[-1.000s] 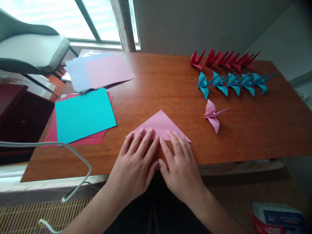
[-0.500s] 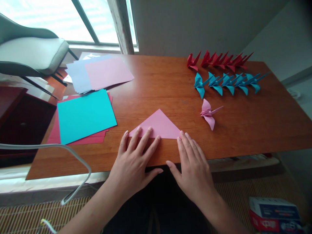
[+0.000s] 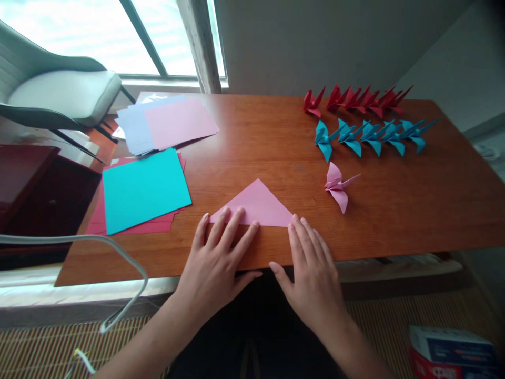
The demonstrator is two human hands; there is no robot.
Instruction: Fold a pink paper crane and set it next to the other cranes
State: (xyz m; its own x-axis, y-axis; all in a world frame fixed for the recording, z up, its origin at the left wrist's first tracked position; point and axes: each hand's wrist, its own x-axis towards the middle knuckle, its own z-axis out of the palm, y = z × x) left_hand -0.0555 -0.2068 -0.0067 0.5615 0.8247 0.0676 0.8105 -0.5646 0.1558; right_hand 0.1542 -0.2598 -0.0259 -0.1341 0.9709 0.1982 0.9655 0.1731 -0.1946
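A pink sheet of origami paper [image 3: 260, 202], folded into a triangle, lies flat on the wooden table with its peak pointing away from me. My left hand [image 3: 219, 258] is open, its fingers spread over the left half of the paper along the near folded edge. At the triangle's right corner rest the fingertips of my right hand [image 3: 313, 268], which is open with fingers stretched and thumb apart. Farther right stands a pink paper crane [image 3: 336, 187], touched by neither hand.
Blue paper cranes [image 3: 371, 138] and red paper cranes [image 3: 357, 99] form two rows at the back right. Left lie turquoise sheets [image 3: 145, 189] over red sheets [image 3: 153, 226], with pale pink and lilac sheets [image 3: 181, 122] behind. A white cable [image 3: 126, 255] loops before the table's left front edge.
The view has shifted slightly, so the whole scene sits a little differently in the picture. Both hands and the folded paper keep nearly the same positions.
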